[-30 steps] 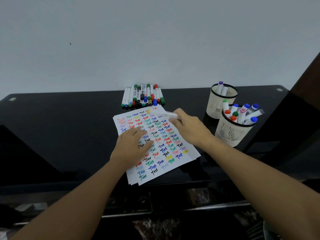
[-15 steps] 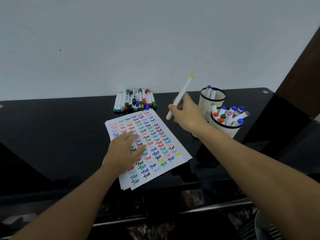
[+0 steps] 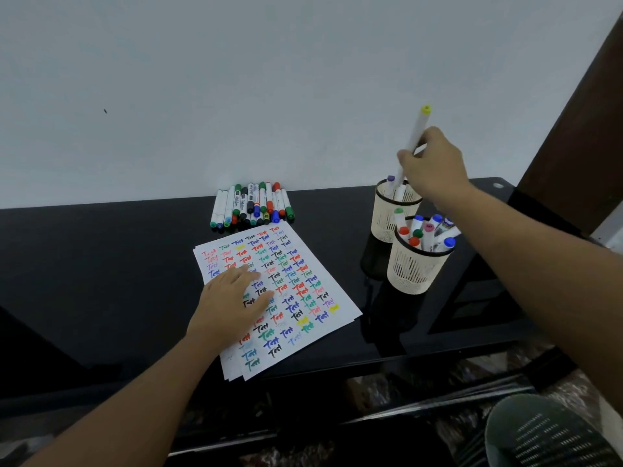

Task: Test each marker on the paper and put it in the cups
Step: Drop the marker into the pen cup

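**Yellow marker poised over the far cup**

Mesh of a grey bin [image 3: 546, 433] fills the nearest corner at the lower right, below the edge of the black table [image 3: 101, 264]. On the table, the left hand [image 3: 232, 298] lies flat with its fingers straight, pressing on the paper [image 3: 313, 291], a small stack of sheets covered in rows of "Test" written in many colours. To the right, the near cup [image 3: 413, 271], a cream mesh holder, stands packed with capped markers. Touching it or just behind it stands the far cup [image 3: 384, 214], holding what look like two markers, one with a purple cap; the rest of its contents are hard to make out. Above that cup the right hand [image 3: 435, 166] pinches the yellow marker [image 3: 419, 128] with curled fingers, holding it nearly upright, yellow end up, lower end at the cup's mouth. Against the white wall [image 3: 269, 79] at the table's back edge lies the row of markers [image 3: 253, 205], side by side, just beyond the paper's top edge.
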The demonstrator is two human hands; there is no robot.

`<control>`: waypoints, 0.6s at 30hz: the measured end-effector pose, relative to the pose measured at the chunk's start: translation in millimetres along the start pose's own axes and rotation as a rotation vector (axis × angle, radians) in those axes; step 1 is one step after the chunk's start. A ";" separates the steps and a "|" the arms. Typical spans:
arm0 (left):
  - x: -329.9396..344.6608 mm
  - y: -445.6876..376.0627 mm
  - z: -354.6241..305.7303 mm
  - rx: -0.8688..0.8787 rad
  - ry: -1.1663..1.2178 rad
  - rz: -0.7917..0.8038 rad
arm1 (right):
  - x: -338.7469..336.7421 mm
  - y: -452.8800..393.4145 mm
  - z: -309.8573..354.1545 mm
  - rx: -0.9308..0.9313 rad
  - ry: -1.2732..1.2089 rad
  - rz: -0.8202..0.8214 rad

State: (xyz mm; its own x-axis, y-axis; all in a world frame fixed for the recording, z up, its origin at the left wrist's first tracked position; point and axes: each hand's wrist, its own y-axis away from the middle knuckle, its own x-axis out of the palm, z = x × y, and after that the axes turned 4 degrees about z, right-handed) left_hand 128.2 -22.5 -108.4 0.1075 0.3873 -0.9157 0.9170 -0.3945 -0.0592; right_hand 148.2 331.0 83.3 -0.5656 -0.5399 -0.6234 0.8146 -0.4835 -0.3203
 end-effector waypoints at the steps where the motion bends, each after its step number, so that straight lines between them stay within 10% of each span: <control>1: -0.1 -0.1 -0.1 -0.001 -0.001 0.001 | -2.6 -1.8 -6.6 0.018 0.007 0.003; 18: -1.9 0.5 -2.6 0.006 0.009 -0.014 | 9.4 0.6 -33.6 0.066 0.108 0.068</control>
State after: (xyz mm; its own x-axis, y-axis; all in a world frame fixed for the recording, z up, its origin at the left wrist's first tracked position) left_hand 129.4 -21.3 -105.6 0.0978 0.4000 -0.9113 0.9162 -0.3937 -0.0745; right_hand 147.7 348.8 53.3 -0.4890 -0.4977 -0.7164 0.8386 -0.4944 -0.2289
